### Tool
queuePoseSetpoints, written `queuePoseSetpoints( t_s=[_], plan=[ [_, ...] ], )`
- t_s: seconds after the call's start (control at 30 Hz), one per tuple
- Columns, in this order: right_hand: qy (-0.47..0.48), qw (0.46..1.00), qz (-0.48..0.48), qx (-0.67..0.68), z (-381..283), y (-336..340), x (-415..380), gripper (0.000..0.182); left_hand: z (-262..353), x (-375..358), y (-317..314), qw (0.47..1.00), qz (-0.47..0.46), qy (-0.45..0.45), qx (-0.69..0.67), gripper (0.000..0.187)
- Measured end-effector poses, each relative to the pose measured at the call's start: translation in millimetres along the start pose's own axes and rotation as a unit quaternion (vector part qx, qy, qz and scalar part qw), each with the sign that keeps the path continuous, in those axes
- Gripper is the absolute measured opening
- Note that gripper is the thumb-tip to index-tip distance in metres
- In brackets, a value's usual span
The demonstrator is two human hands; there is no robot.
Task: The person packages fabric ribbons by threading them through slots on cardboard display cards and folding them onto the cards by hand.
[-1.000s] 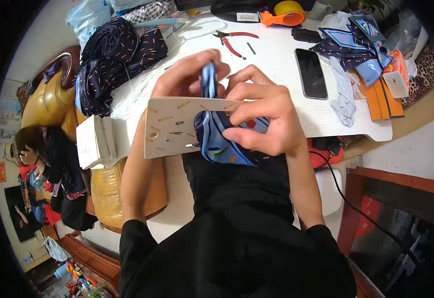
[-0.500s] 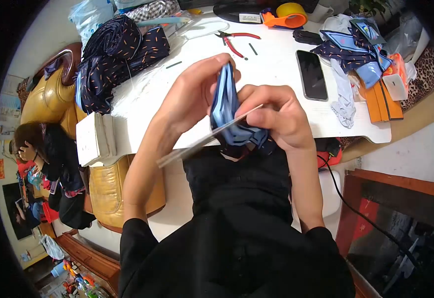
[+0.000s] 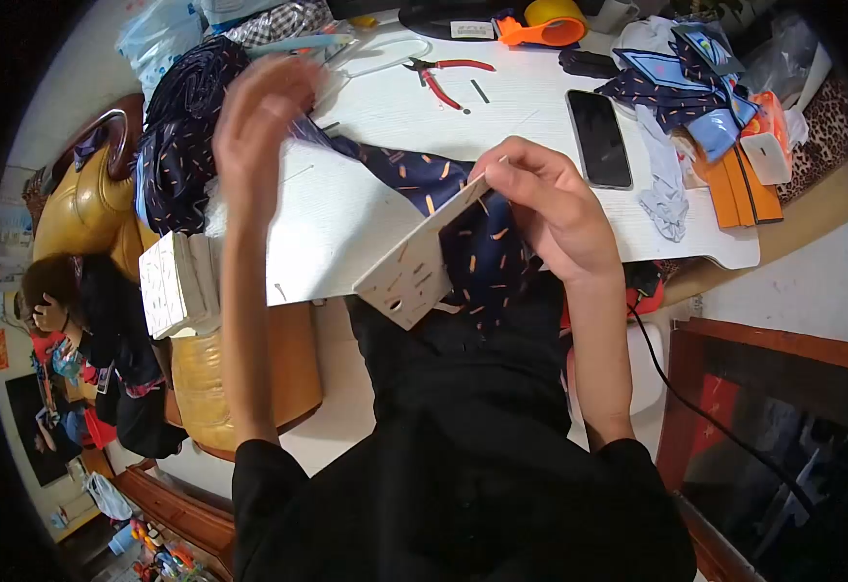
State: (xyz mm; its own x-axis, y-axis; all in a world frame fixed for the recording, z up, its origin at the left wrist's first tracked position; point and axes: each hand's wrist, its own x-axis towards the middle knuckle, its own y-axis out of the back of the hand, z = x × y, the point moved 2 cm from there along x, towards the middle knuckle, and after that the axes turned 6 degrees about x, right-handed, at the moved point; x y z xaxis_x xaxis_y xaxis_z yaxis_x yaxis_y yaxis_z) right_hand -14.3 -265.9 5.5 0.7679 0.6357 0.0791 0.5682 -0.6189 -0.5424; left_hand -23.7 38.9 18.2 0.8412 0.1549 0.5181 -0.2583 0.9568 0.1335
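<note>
My right hand (image 3: 555, 199) pinches a white card (image 3: 414, 262) with small orange and dark dashes and a hole near its lower corner. The same grip holds a navy scarf (image 3: 487, 247) with orange dashes, which hangs behind the card. From there the cloth stretches leftward over the table to my left hand (image 3: 264, 121). That hand is raised and smeared by motion, with the end of the scarf at its closed fingers. A stack of similar white cards (image 3: 174, 281) lies at the table's left edge.
Piled navy cloth (image 3: 176, 131) lies on the left. Red-handled pliers (image 3: 438, 78), a black phone (image 3: 598, 139) and an orange tape dispenser (image 3: 543, 29) rest on the white table (image 3: 346, 223). More scarves (image 3: 671, 87) and an orange box (image 3: 739, 189) sit right. A person (image 3: 104, 320) is at far left.
My left hand has moved up and left, drawing the scarf out from its folded bundle. The card has turned from nearly edge-on to show its patterned face.
</note>
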Motion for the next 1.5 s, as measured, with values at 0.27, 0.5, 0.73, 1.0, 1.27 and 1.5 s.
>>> queuePoseSetpoints(
  t_s=[0.27, 0.5, 0.73, 1.0, 1.27, 1.5],
  plan=[
    [-0.053, 0.996, 0.059, 0.037, 13, 14, 10, 0.018, 30, -41, -82, 0.957, -0.248, -0.057, 0.138, 0.039],
    [0.255, 0.872, 0.258, -0.33, 23, 12, 11, 0.032, 12, -39, -101, 0.98, -0.156, 0.091, 0.086, 0.02],
    [0.239, 0.807, 0.124, -0.525, 52, 6, -8, 0.028, -16, -51, -100, 0.977, -0.115, 0.165, 0.065, 0.03],
    [0.033, 0.965, 0.147, -0.214, 62, -7, -2, 0.017, -22, -69, -94, 0.938, -0.041, 0.345, 0.004, 0.036],
    [-0.127, 0.969, 0.065, -0.204, 68, 0, 2, 0.02, -31, -85, -94, 0.866, -0.027, 0.438, -0.238, 0.027],
    [-0.156, 0.972, 0.125, 0.121, 67, -7, -5, 0.041, -40, -91, -76, 0.847, -0.069, 0.459, -0.259, 0.029]
  ],
)
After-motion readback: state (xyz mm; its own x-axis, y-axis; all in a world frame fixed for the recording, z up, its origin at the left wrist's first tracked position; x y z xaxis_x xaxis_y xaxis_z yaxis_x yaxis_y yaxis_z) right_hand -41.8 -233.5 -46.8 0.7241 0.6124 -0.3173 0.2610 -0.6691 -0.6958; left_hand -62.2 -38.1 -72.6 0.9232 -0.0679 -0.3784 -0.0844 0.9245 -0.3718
